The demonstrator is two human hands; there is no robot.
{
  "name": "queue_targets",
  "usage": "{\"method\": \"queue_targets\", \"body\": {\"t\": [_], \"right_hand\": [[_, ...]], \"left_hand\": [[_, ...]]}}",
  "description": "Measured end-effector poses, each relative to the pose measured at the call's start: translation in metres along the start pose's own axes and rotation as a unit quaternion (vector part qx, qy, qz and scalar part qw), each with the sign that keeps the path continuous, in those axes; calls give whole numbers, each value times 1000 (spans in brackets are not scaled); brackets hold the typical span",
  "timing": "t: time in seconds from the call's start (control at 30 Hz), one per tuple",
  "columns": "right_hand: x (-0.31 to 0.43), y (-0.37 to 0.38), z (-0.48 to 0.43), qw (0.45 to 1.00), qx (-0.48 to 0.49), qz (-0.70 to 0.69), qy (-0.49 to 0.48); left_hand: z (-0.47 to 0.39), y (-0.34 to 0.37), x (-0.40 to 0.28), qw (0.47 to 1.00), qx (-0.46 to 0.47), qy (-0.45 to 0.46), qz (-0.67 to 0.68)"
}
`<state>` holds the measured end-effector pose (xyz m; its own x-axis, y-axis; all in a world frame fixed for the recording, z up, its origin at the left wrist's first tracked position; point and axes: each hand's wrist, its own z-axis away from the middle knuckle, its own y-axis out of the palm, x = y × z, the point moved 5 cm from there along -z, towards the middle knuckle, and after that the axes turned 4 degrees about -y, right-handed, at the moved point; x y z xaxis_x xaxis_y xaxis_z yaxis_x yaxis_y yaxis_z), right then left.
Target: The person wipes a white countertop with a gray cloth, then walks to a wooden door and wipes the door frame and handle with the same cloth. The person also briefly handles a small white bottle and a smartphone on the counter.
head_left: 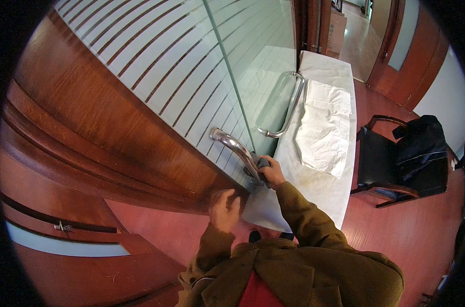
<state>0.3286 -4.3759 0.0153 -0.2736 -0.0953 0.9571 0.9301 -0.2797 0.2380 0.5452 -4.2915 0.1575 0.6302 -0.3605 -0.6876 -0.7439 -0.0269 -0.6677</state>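
Observation:
My right hand [272,173] grips a grey cloth [261,162], pressed against the lower end of a curved chrome door handle [234,142]. The handle is fixed to a glass panel [167,76] with frosted white stripes, close to its greenish edge. My left hand [223,213] hangs in the air below the handle, fingers apart and nothing in it, near a brown wooden panel [171,165]. A second chrome handle [299,96], looped in shape, shows to the right beyond the glass edge.
A table with a white cover [313,188] stands at my right, bearing a creased white cloth [324,134]. Farther right is a black chair [376,157] with a dark jacket [422,149] over it. A cardboard box [336,32] and a wooden door [401,76] are at the back.

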Motion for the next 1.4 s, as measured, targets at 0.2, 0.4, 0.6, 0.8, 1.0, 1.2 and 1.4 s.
{"method": "queue_targets", "body": {"t": [0.2, 0.4, 0.6, 0.8, 1.0, 1.2, 1.4], "right_hand": [[61, 24, 25, 986, -48, -81, -134], [92, 32, 94, 967, -97, -134, -192], [52, 36, 109, 976, -95, -86, -174], [20, 37, 115, 985, -145, -87, -40], [30, 72, 134, 970, -55, 39, -235], [-51, 40, 142, 941, -101, 303, -109], [-94, -20, 158, 905, -157, 391, -53]], "left_hand": [[-7, 2, 2, 996, -2, -55, 77], [-12, 11, 3, 986, 21, -84, 145], [-8, 29, 14, 973, 93, -111, 177], [9, 48, 41, 954, 146, -136, 221], [14, 51, 76, 958, 161, -108, 211], [63, 88, 119, 921, 280, -185, 198], [89, 110, 131, 916, 323, -155, 183]]}}
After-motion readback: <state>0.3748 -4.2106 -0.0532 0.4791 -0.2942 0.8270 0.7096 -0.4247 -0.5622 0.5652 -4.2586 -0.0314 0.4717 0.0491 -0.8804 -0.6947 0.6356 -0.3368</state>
